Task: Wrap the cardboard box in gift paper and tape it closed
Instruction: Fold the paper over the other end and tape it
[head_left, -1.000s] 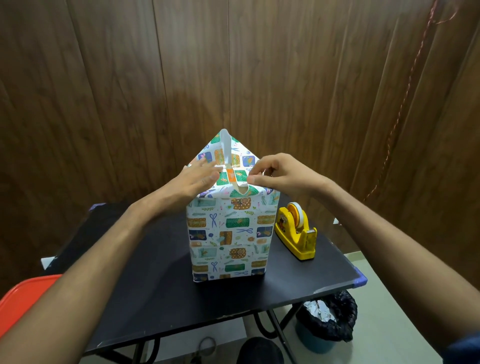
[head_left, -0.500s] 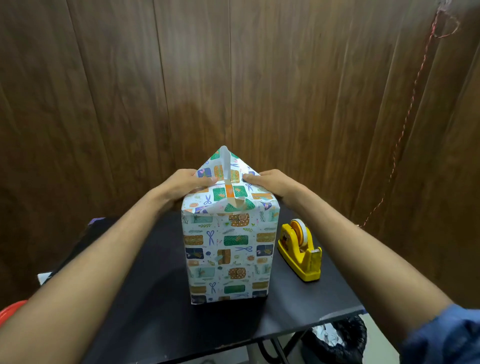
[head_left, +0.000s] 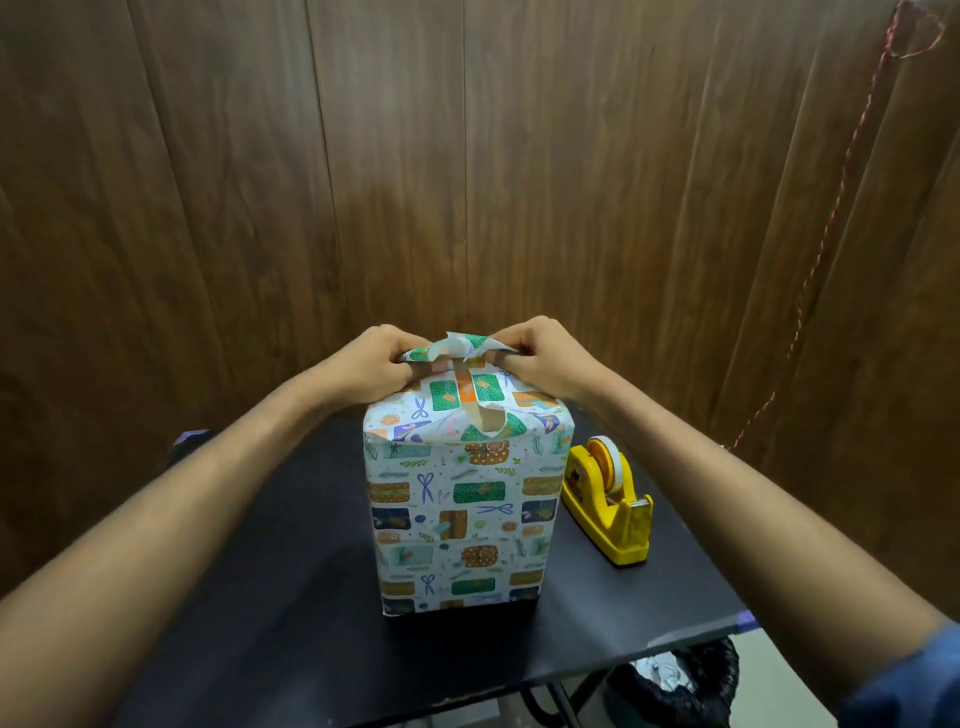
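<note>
The box (head_left: 462, 514) stands upright on the black table (head_left: 291, 613), covered in white gift paper printed with scissors and small parcels. A strip of tape (head_left: 475, 402) runs over the near top edge. At the far top edge a paper flap (head_left: 460, 345) is bent forward and down. My left hand (head_left: 376, 366) pinches the flap's left end. My right hand (head_left: 540, 364) pinches its right end. Both hands sit on the top of the box with curled fingers.
A yellow tape dispenser (head_left: 613, 499) with a roll of tape stands on the table just right of the box. A bin lined with a black bag (head_left: 675, 680) is on the floor under the table's right corner. A wooden wall (head_left: 467, 156) is close behind.
The pointed back flap stood upright before; both hands have now taken hold of it and folded it forward and down over the box top.
</note>
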